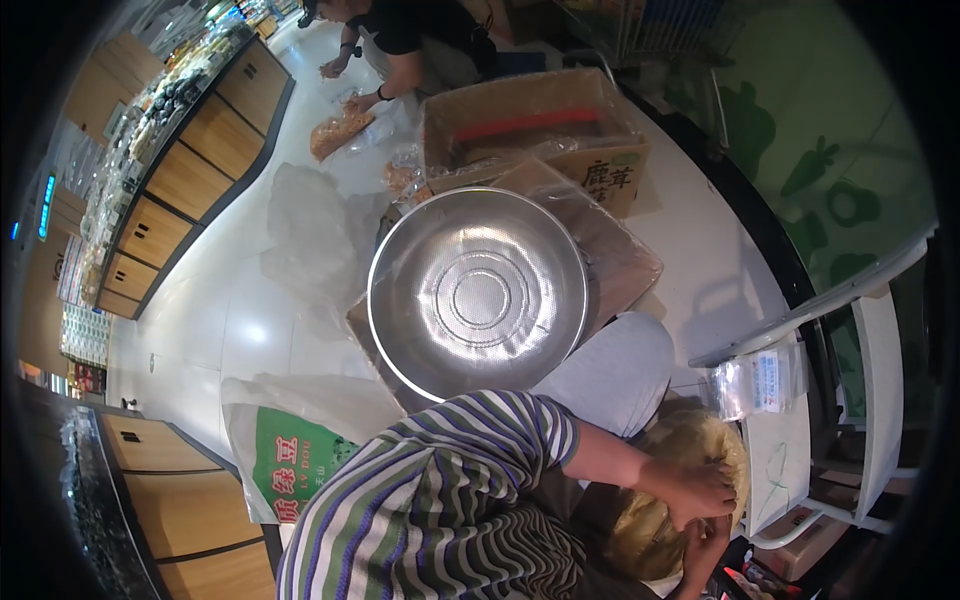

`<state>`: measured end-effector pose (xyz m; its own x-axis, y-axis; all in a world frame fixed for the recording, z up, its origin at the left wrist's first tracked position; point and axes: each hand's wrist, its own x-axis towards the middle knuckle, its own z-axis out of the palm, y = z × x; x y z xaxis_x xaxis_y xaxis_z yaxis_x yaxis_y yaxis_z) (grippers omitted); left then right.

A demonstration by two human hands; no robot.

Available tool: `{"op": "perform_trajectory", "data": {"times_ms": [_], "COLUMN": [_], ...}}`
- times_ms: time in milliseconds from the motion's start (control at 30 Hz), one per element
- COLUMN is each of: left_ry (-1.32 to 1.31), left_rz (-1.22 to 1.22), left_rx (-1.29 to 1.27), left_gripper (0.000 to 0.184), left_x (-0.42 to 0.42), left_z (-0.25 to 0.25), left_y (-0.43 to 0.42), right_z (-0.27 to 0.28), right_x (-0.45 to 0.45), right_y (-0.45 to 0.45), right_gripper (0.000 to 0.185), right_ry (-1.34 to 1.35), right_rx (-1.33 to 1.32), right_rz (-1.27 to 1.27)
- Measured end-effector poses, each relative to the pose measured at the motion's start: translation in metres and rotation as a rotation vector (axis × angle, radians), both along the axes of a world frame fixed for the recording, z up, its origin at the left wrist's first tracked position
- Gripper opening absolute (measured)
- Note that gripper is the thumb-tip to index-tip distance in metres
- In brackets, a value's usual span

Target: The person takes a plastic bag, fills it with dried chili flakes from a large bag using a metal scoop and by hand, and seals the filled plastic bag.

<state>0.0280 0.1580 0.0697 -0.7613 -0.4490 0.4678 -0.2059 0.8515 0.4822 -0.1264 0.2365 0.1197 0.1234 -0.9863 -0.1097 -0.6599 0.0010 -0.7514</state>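
To my right, a yellowish, translucent plastic bag (650,520) lies crumpled, its contents hard to make out. My left hand (698,490) reaches across to its upper side, with bent fingers closed on the plastic. Just below, my right hand (706,548) comes up from the bottom edge. Its fingers are closed at the same part of the bag, close to the left hand. A large round metal basin (478,295) with a shiny, textured bottom sits in front of my knee on cardboard.
Behind the basin stands an open cardboard box (610,165). A green-labelled sack (300,455) lies at left, near crumpled clear plastic (315,230). Another person (410,50) crouches beyond, handling a bag of orange-brown goods (338,133). A white rack (880,390) holding clear packets (760,382) stands right.
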Motion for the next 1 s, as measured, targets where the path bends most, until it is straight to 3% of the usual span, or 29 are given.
{"op": "perform_trajectory", "data": {"times_ms": [33,233,467,567,767,833,933,1000], "left_ry": [-0.005,-0.081,-0.072,-0.08,-0.127,-0.139,-0.179,-0.159], "left_rz": [-0.007,-0.03,-0.054,-0.076,-0.109,-0.112,-0.108,-0.106], "left_rx": [-0.001,0.006,0.094,0.13,0.115,0.083,0.052,0.083], "left_gripper": [0.058,0.058,0.063,0.067,0.071,0.072,0.073,0.074], "left_x": [0.001,-0.003,-0.001,0.002,0.003,0.004,0.004,0.003], "left_z": [0.002,0.0,-0.006,-0.002,-0.003,-0.002,0.001,-0.001], "left_y": [0.001,0.006,0.008,0.011,0.012,0.013,0.013,0.012], "right_z": [-0.002,-0.024,-0.009,-0.004,-0.023,-0.031,-0.011,-0.004], "right_x": [-0.007,-0.019,-0.003,-0.003,-0.008,-0.006,0.003,0.001], "right_y": [-0.001,0.009,0.01,0.013,0.018,0.022,0.02,0.018], "right_gripper": [0.034,0.037,0.04,0.041,0.043,0.044,0.044,0.045], "right_ry": [0.08,-0.019,-0.067,0.052,-0.088,-0.277,-0.088,-0.052], "right_rx": [0.015,-0.022,-0.009,-0.06,0.033,0.066,-0.039,0.038], "right_rz": [0.031,0.017,0.012,0.087,-0.001,-0.095,0.008,0.005]}}
